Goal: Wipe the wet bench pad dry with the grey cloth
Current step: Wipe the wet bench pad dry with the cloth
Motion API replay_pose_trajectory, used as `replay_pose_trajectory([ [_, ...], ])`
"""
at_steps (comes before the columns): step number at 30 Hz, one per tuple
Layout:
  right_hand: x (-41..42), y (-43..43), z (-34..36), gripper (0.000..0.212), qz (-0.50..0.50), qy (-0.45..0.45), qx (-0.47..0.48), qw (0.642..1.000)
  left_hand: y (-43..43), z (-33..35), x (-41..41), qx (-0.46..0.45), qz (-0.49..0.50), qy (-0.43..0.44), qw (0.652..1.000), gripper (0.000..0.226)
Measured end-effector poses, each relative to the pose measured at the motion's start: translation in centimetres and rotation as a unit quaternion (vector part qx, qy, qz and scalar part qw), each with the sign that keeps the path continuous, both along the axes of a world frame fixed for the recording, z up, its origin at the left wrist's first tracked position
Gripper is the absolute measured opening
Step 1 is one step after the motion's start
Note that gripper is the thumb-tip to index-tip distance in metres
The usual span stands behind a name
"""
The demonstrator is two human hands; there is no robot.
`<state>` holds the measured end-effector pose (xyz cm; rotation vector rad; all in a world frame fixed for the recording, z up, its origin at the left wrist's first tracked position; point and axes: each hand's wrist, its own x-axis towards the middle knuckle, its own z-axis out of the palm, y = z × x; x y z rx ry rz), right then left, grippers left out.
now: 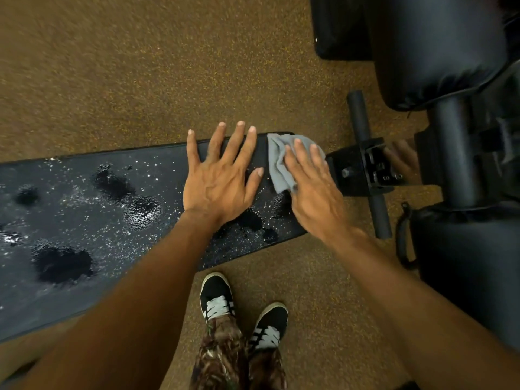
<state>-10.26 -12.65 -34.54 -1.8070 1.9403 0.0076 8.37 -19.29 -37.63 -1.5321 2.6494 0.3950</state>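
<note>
Little done so far, seemingly. Left hand (219, 175) flat on wet bench pad (84, 220), fingers spread wide. Right hand (312, 190) pressing crumpled grey cloth (281, 161) with straight fingers at pad's 3 o'clock end. Drier-looking strip only beside cloth, along 12 o'clock edge. Droplets and dark puddles out toward 9 o'clock, unwiped. No containers in view.
</note>
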Motion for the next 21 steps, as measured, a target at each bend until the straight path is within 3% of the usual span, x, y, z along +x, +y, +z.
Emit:
replay_pose_trajectory([
  [5, 2.2, -4.8, -0.9, 0.061, -0.044, 0.026, 0.018, 0.999, 0.0, -0.1, 0.0, -0.004, 0.005, -0.001, 1.000, 0.070],
  [10, 0.5, -0.6, 0.3, 0.069, 0.047, 0.053, 0.014, 0.997, 0.0, 0.0, 0.0, -0.015, 0.005, -0.004, 1.000, 0.070],
  [16, 1.6, -4.4, -0.8, 0.062, -0.049, 0.023, 0.039, 0.998, 0.1, 0.0, 0.0, -0.022, 0.011, -0.006, 1.000, 0.070],
  [21, 1.0, -2.2, -0.5, 0.061, 0.025, 0.011, -0.014, 1.000, 0.0, 0.0, 0.1, -0.021, 0.009, -0.007, 1.000, 0.071],
])
